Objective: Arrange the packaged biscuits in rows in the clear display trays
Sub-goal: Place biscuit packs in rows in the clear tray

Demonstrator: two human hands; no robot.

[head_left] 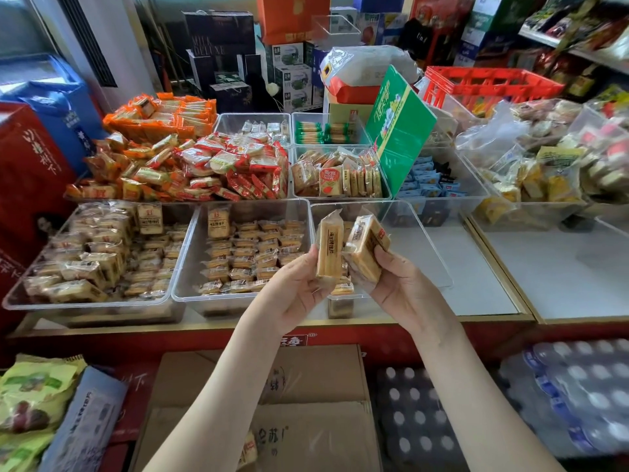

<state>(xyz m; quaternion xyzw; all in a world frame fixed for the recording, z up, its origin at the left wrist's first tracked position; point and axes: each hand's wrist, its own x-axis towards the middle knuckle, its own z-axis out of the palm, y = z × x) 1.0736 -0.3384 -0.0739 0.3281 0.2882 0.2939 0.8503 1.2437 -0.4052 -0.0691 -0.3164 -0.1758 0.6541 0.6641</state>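
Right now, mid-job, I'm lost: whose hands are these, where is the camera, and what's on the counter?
No machine here: these are a person's two bare hands, filmed by one camera worn on the head, looking forward and down. The left hand grips one tan wrapped biscuit packet; the right hand grips a second tan biscuit packet. Beneath them stands a clear plastic display tray holding only a few packets. Left of it, the middle clear tray has packets in rows, and the far-left clear tray has them piled loosely. More snack trays stand behind.
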